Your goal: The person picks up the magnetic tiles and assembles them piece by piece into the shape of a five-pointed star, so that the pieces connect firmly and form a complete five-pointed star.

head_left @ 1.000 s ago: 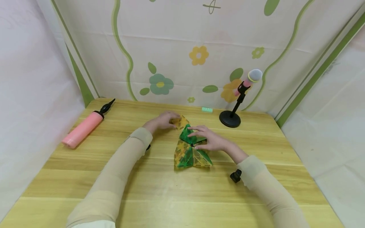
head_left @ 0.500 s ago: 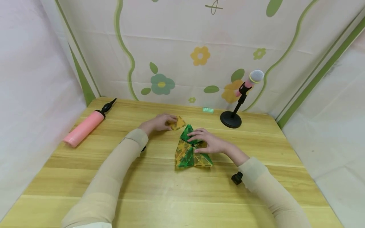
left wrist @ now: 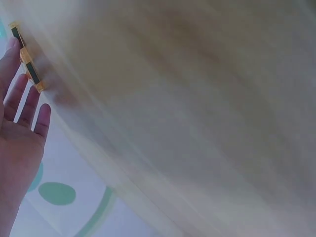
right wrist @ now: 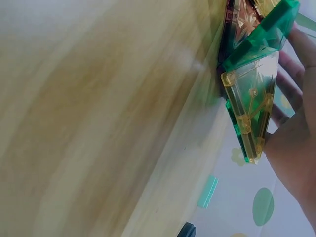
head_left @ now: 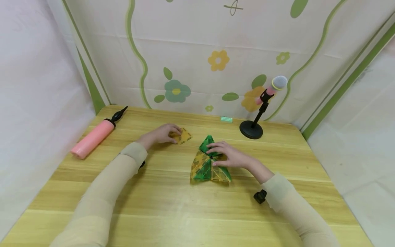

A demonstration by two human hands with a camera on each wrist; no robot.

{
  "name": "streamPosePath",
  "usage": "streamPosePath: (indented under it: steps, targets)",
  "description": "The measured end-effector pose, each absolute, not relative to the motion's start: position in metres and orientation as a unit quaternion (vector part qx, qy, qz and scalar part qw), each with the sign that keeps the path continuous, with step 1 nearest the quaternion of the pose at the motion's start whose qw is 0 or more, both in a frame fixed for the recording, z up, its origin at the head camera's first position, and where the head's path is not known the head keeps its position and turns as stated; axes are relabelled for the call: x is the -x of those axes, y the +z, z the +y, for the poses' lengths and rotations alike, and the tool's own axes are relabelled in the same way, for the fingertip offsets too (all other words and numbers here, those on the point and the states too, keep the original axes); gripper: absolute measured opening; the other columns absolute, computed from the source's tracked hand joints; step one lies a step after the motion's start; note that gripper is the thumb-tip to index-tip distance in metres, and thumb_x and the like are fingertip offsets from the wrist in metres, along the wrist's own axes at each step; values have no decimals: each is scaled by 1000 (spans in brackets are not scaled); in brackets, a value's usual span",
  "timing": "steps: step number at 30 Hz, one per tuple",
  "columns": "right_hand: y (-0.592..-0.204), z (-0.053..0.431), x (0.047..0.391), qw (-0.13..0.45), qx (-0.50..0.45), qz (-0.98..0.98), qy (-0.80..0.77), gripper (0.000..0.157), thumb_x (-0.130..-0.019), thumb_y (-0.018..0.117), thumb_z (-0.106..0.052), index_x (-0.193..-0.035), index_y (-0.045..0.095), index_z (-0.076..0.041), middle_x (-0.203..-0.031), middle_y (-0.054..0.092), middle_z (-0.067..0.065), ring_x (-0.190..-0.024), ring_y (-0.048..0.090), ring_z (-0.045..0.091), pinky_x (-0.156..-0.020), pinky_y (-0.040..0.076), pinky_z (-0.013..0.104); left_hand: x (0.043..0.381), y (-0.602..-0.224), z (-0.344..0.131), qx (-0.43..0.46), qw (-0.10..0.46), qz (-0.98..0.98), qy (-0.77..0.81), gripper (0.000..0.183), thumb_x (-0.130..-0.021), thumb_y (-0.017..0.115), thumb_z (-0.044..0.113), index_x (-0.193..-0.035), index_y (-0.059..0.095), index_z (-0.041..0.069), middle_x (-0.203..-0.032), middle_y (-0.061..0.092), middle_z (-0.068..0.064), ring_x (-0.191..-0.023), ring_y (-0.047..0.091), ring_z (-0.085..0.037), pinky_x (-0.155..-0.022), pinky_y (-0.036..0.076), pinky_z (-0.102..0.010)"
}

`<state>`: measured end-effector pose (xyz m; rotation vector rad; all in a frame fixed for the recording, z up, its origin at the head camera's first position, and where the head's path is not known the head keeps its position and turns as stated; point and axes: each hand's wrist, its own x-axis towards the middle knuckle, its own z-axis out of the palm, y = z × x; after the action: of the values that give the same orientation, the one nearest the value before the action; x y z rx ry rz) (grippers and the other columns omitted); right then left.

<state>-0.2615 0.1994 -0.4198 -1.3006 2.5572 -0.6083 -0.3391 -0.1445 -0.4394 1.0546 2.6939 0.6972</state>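
Note:
My left hand (head_left: pixel 163 133) pinches an orange translucent magnetic tile (head_left: pixel 184 136) between thumb and fingers, over the back middle of the table. The left wrist view catches that tile edge-on, as an orange strip (left wrist: pixel 32 73) with dark magnets by the fingertips. To its right stands a peaked structure of green and orange magnetic tiles (head_left: pixel 202 169), its faces meeting at a dark central point. My right hand (head_left: pixel 231 155) holds this structure from the right, thumb on the near side and fingers across the far side. In the right wrist view, the tiles (right wrist: pixel 252 98) partly cover those fingers.
A pink hand pump (head_left: pixel 94 139) with a black nozzle lies at the left of the wooden table (head_left: pixel 191 216). At the back right, a toy microphone (head_left: pixel 271 90) stands on a round black base. A small mint-green block (head_left: pixel 226 119) lies near the back edge, before a flowered curtain.
My left hand has drawn the orange tile left, away from the green tile's tip, opening a gap. The right hand stays at the structure with its fingers slightly shifted.

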Motion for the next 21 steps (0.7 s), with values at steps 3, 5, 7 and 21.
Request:
streamPosePath:
  steps: [3, 5, 7, 21]
  targets:
    - [-419, 201, 259, 101, 433, 873, -202, 50, -89, 64, -40, -133, 54, -20, -148, 37, 2, -137, 30, 26, -112, 22, 53, 337, -439, -152, -356, 80, 902, 229, 43, -84, 71, 20, -122, 63, 1, -135, 50, -17, -128, 40, -37, -109, 28, -51]
    - [-419, 202, 257, 97, 432, 874, -199, 47, -91, 62, -37, -133, 54, -18, -148, 38, 3, -137, 31, 26, -111, 23, 52, 335, -439, -156, -360, 79, 901, 227, 41, -84, 71, 19, -121, 63, 1, -134, 50, -18, -127, 42, -37, -108, 29, -51]
    - [-418, 203, 255, 96, 433, 875, -196, 44, -94, 59, -34, -134, 53, -18, -148, 38, 3, -137, 31, 26, -110, 26, 51, 334, -438, -159, -363, 80, 900, 229, 41, -84, 71, 19, -120, 64, 1, -134, 51, -18, -127, 42, -37, -108, 30, -51]
    - [-407, 212, 261, 100, 502, 845, -156, 56, -88, 67, -13, -140, 46, -13, -149, 36, 11, -136, 26, 38, -105, 28, 58, 331, -436, -149, -242, 124, 941, 203, 84, -79, 72, 48, -144, 39, 6, -142, 35, -19, -129, 30, -38, -104, 24, -58]
